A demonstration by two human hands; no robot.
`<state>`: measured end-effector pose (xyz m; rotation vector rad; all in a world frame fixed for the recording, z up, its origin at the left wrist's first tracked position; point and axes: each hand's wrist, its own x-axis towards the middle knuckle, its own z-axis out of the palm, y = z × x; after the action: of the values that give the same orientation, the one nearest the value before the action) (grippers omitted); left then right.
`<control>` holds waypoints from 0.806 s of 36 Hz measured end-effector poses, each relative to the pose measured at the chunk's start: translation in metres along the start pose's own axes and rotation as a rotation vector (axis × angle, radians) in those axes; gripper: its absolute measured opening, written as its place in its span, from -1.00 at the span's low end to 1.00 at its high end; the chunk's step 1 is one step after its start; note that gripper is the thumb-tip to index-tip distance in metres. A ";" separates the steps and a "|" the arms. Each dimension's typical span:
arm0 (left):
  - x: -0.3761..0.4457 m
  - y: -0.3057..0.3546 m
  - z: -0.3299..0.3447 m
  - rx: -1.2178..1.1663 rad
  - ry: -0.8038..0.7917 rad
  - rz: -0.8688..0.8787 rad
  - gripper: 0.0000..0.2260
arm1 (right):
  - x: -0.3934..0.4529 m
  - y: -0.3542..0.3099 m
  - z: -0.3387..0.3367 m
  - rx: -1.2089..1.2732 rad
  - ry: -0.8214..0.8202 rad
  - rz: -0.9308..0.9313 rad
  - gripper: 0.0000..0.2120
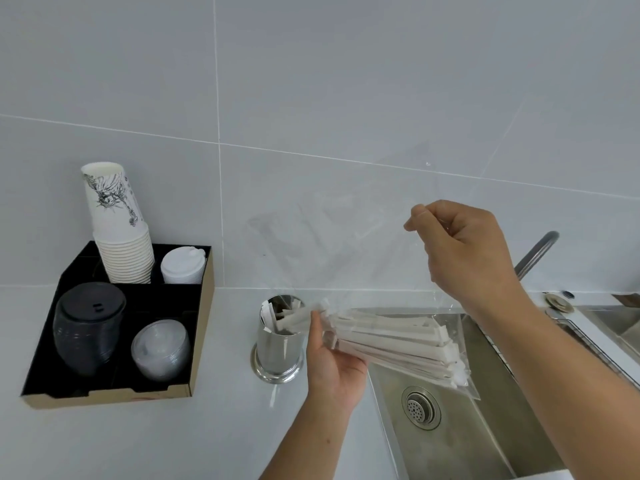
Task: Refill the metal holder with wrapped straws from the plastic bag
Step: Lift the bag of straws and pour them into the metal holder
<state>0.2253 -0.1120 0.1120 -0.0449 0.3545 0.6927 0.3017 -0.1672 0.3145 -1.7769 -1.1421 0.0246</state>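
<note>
While I watch from the head view, these stand out:
Left hand (pixel 332 355): grasping wrapped straws (pixel 391 337), ends at the metal holder (pixel 278 336) mouth.
Right hand (pixel 464 251): pinching the plastic bag (pixel 346 244), raised.
Bag: clear, edges hard to trace.
Holder: on worktop (pixel 138 441), contents partly hidden.

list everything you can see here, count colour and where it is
metal holder: one, silver, on counter left of sink, a few straws inside
wrapped straws: one bundle, white, half in bag, tips at the holder mouth
plastic bag: one, clear, held up over sink
organiser tray: one, black and brown, far left
paper cups: one stack, white printed, tray back
lids: white, black, clear stacks, in tray
sink: one, steel, right
tap: one, steel, behind sink
left hand: grips straws
right hand: pinches bag
</note>
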 end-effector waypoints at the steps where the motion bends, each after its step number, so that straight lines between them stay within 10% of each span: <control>1: 0.001 0.001 0.000 -0.012 0.009 -0.002 -0.30 | 0.001 0.001 0.002 -0.001 -0.003 0.003 -0.72; 29: 0.007 0.032 -0.004 -0.167 0.086 0.039 -0.65 | 0.083 -0.005 0.076 -0.204 -0.216 -0.082 -0.69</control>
<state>0.2092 -0.0840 0.1086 -0.2269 0.3798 0.7590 0.3085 -0.0546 0.3164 -1.9400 -1.4136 0.0537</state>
